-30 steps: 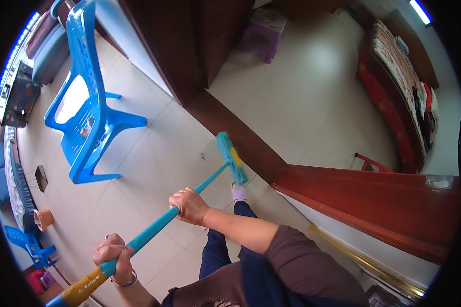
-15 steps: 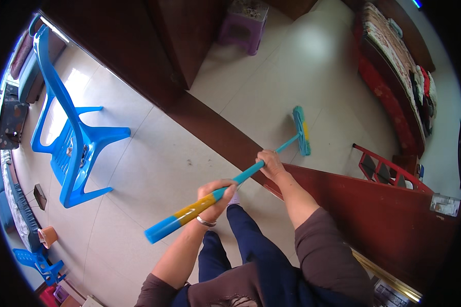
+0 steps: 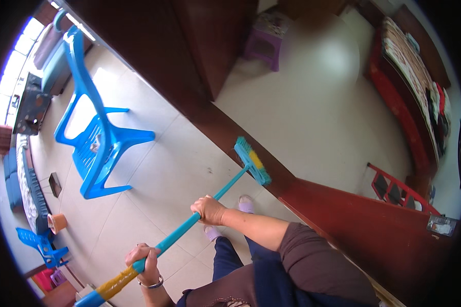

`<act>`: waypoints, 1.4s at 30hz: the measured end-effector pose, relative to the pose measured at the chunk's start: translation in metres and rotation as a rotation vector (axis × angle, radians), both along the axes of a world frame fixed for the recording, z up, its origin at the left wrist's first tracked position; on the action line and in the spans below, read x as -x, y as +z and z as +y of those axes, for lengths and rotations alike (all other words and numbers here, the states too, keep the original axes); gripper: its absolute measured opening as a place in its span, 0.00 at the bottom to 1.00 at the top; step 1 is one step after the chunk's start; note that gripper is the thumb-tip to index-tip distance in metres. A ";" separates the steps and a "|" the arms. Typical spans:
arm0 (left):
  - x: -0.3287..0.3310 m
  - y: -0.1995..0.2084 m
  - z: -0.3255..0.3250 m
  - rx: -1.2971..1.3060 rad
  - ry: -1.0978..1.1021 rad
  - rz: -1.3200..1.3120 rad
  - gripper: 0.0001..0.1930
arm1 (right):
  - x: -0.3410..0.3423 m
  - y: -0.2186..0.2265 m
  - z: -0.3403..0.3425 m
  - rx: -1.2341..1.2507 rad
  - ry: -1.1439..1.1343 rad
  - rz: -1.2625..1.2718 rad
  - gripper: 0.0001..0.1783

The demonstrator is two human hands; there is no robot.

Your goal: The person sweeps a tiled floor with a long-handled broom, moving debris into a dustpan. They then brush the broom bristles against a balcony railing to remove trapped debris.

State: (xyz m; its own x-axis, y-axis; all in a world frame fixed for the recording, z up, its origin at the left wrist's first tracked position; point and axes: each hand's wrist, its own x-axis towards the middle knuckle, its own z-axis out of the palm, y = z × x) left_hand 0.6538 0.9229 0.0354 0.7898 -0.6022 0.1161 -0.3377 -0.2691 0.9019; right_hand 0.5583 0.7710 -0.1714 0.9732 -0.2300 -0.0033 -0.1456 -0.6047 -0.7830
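Note:
A long-handled turquoise broom [image 3: 176, 234] slants from the lower left toward the middle of the view. My left hand [image 3: 144, 262], with a bracelet at the wrist, is wrapped round its handle just above a yellow taped stretch. Farther down the handle, my right hand [image 3: 210, 211] is closed round it too. The broom's head [image 3: 252, 161], with turquoise and yellow bristles, is over the dark brown doorway strip [image 3: 225, 134]. Whether the bristles touch the strip I cannot tell. My feet are just behind the head, in pale purple footwear.
A blue plastic armchair [image 3: 105, 148] stands at left, small items on its seat. The open reddish-brown door [image 3: 353, 220] is at right. Beyond the doorway are a purple stool [image 3: 264, 46], a bed [image 3: 402, 56] and a red folding ladder [image 3: 394, 187]. An orange bin [image 3: 57, 222] stands far left.
Both hands have drawn the broom back toward me and to the left. Its head has come from the far room's floor to the doorway strip.

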 end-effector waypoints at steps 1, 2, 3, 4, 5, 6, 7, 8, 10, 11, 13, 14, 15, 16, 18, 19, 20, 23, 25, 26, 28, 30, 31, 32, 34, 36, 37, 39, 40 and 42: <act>0.001 0.007 0.004 0.103 0.022 0.007 0.05 | -0.007 0.019 -0.003 -0.014 0.080 -0.003 0.09; 0.004 0.011 0.007 0.203 0.041 0.015 0.06 | -0.013 0.029 -0.004 -0.031 0.159 -0.003 0.08; 0.006 0.013 0.007 0.193 0.086 0.013 0.07 | -0.020 0.031 -0.007 0.036 0.171 -0.022 0.08; 0.009 0.013 0.005 0.181 0.132 0.012 0.07 | -0.026 0.030 -0.012 0.099 0.182 -0.042 0.07; 0.012 0.011 0.007 0.169 0.181 0.014 0.08 | -0.034 0.029 -0.017 0.162 0.196 -0.061 0.07; 0.014 0.000 0.013 0.133 0.234 -0.017 0.08 | -0.041 0.024 -0.024 0.216 0.221 -0.043 0.06; 0.015 -0.014 0.019 0.040 0.246 -0.052 0.08 | -0.046 0.015 -0.032 0.267 0.241 -0.020 0.06; 0.021 -0.028 0.024 0.034 0.252 0.072 0.06 | -0.049 0.002 -0.038 0.314 0.245 0.017 0.05; 0.028 -0.067 0.036 0.010 0.265 0.125 0.03 | -0.059 -0.021 -0.042 0.340 0.273 0.080 0.05; 0.029 -0.076 0.034 -0.016 0.258 0.150 0.04 | -0.063 -0.029 -0.047 0.321 0.295 0.109 0.04; 0.032 -0.074 0.033 0.020 0.301 0.128 0.04 | -0.073 -0.042 -0.033 0.307 0.346 0.133 0.04; 0.031 -0.075 0.047 0.010 0.370 0.185 0.04 | -0.078 -0.046 -0.017 0.312 0.375 0.127 0.03; 0.030 -0.076 0.066 0.001 0.438 0.242 0.04 | -0.082 -0.050 0.000 0.317 0.403 0.120 0.03; 0.027 -0.071 0.086 0.010 0.449 0.222 0.03 | -0.086 -0.055 0.024 0.308 0.386 0.087 0.04; 0.029 -0.055 0.122 -0.022 0.462 0.189 0.01 | -0.090 -0.057 0.073 0.298 0.424 0.048 0.07; 0.033 -0.047 0.142 -0.058 0.456 0.122 0.01 | -0.090 -0.049 0.098 0.279 0.471 0.068 0.07; 0.038 -0.036 0.158 -0.066 0.463 0.108 0.02 | -0.088 -0.037 0.117 0.266 0.517 0.091 0.07; 0.045 -0.013 0.193 -0.051 0.453 0.010 0.02 | -0.083 0.003 0.148 0.120 0.649 0.158 0.06; 0.046 0.006 0.210 -0.003 0.417 -0.046 0.03 | -0.079 0.037 0.156 0.089 0.635 0.096 0.06; 0.042 0.015 0.209 0.069 0.406 -0.092 0.04 | -0.073 0.049 0.158 0.070 0.627 0.072 0.06; 0.037 0.030 0.210 0.048 0.286 -0.010 0.03 | -0.054 0.058 0.158 0.095 0.503 0.019 0.06; 0.030 0.031 0.213 -0.030 0.146 -0.013 0.02 | -0.034 0.055 0.153 0.124 0.399 0.016 0.05; 0.029 0.020 0.210 -0.017 0.108 0.008 0.02 | -0.024 0.046 0.147 0.143 0.355 0.042 0.05; 0.031 0.005 0.206 0.000 0.068 0.032 0.01 | -0.013 0.031 0.141 0.169 0.309 0.050 0.05; 0.030 -0.023 0.195 -0.018 -0.019 0.076 0.02 | 0.006 0.001 0.128 0.199 0.234 0.127 0.04; 0.037 -0.046 0.191 0.077 -0.017 0.148 0.02 | 0.021 -0.022 0.126 0.204 0.169 0.256 0.04; 0.038 -0.055 0.190 0.126 -0.020 0.186 0.03 | 0.023 -0.034 0.132 0.199 0.172 0.208 0.05; 0.032 -0.057 0.217 0.053 -0.035 0.161 0.04 | 0.024 -0.048 0.158 0.176 0.183 0.103 0.07; 0.027 -0.052 0.234 0.023 0.009 0.168 0.04 | 0.013 -0.047 0.176 0.156 0.208 0.065 0.07; 0.019 -0.035 0.255 -0.012 0.068 0.134 0.03 | -0.013 -0.040 0.211 0.099 0.252 0.028 0.07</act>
State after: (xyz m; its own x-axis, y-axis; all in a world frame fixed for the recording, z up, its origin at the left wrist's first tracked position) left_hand 0.6352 1.1782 0.0009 0.8369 -0.5473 -0.0005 -0.1947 -0.2986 0.9343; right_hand 0.5709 0.9820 -0.2111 0.9996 0.0187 -0.0209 -0.0019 -0.6982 -0.7159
